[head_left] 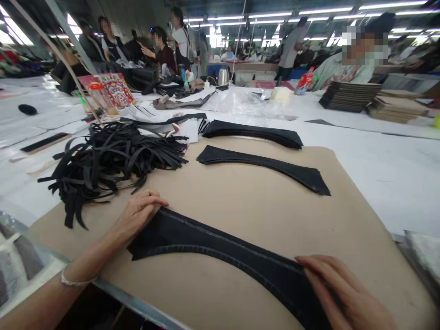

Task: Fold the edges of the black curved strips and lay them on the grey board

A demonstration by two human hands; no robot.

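Note:
A black curved fabric-like piece (220,247) with pale lines along both long edges lies in front of me. It is narrow in the middle and flares at both ends. My left hand (141,210) is closed at its left end, fingertips at the upper corner. At the other end, my right hand (343,288) grips the upper edge with the thumb side hidden. Beyond it lie a similar black stacked piece (261,161) and a thicker stack of black pieces (254,133). To the left sits a tangled heap of black strips (113,160).
Brown board (347,220) covers the white table (388,183) here. A red-capped jar (99,96), a kettle (223,76), clear plastic (237,101) and stacked dark panels (350,95) stand farther back. A co-worker (360,64) is across the table at right.

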